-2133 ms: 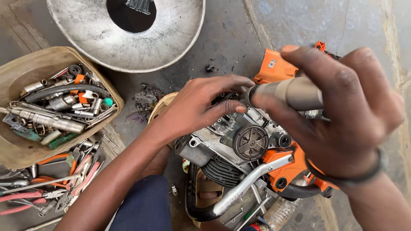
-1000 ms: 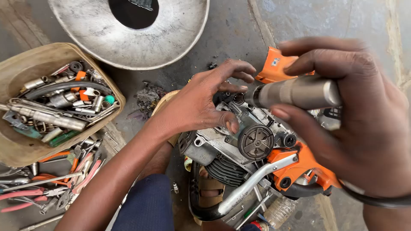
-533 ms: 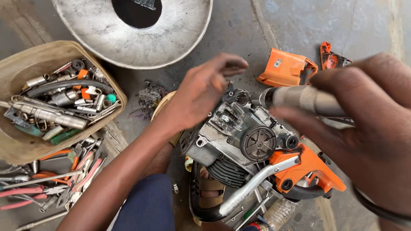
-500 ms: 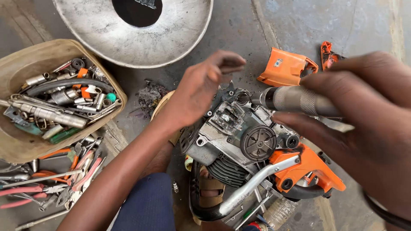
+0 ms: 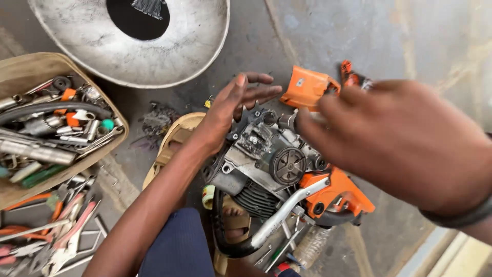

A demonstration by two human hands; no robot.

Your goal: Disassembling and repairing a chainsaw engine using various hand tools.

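A stripped chainsaw engine [image 5: 271,164] lies just below the open, empty left hand [image 5: 233,110]. The right hand [image 5: 405,143], nearer the camera, hovers over its right side; its grip cannot be told.

One chainsaw engine [image 5: 271,164], two hands [image 5: 233,113]

single head view, steeply downward, close over the chainsaw engine [image 5: 266,164]
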